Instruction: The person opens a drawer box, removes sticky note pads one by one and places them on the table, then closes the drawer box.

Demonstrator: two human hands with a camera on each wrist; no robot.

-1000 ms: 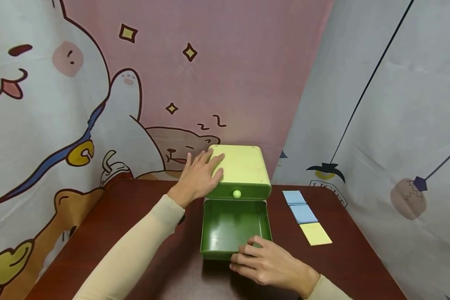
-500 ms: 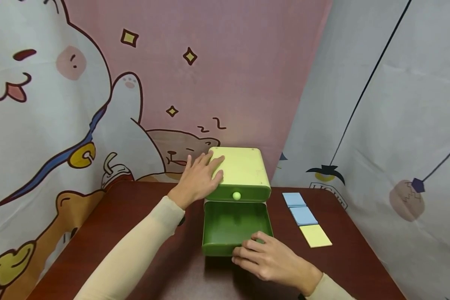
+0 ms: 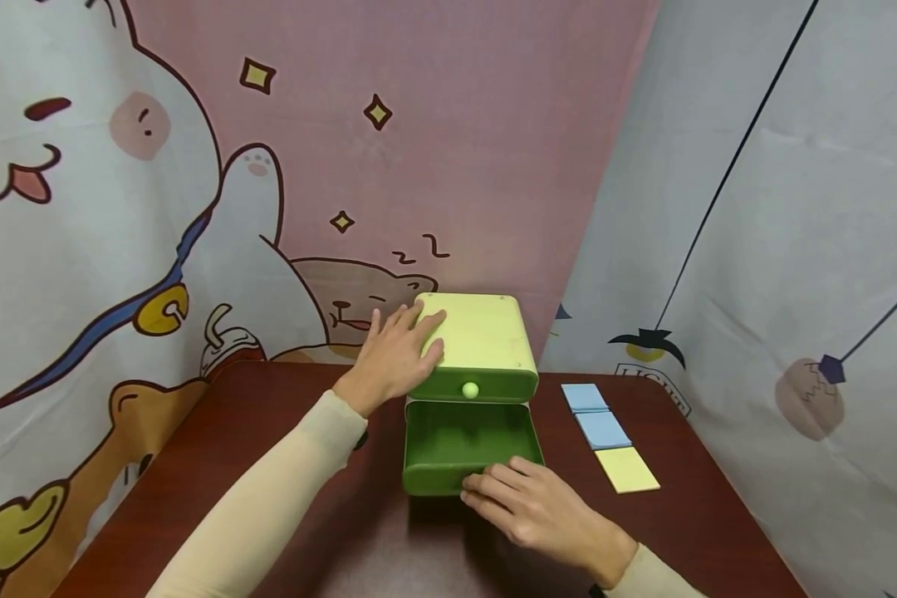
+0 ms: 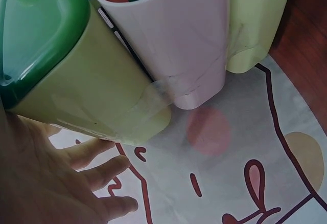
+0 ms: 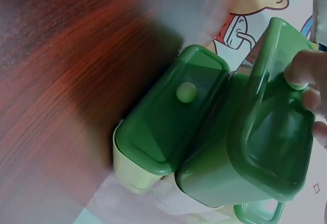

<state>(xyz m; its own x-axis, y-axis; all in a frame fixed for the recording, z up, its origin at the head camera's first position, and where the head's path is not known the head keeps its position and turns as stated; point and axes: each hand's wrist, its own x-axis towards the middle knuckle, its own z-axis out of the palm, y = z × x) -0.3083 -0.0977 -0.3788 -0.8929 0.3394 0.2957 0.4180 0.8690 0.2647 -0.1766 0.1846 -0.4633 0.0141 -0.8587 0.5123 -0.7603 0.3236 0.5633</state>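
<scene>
A small drawer unit with a pale yellow top stands at the back of the table, its upper green drawer closed. The middle green drawer is pulled part way out. My left hand rests spread on the unit's top left side; in the left wrist view its fingers lie along the yellow casing. At the middle drawer's front, my right hand holds the drawer knob with bent fingers, which partly cover it. The right wrist view also shows the closed bottom drawer with its round knob.
Two blue sticky note pads and a yellow pad lie in a slanting row right of the unit. A cloth with cartoon prints hangs behind the dark red-brown table.
The middle drawer has slid inward, away from me, with my right hand at its front; less of its inside shows. My left hand stays on the unit.
</scene>
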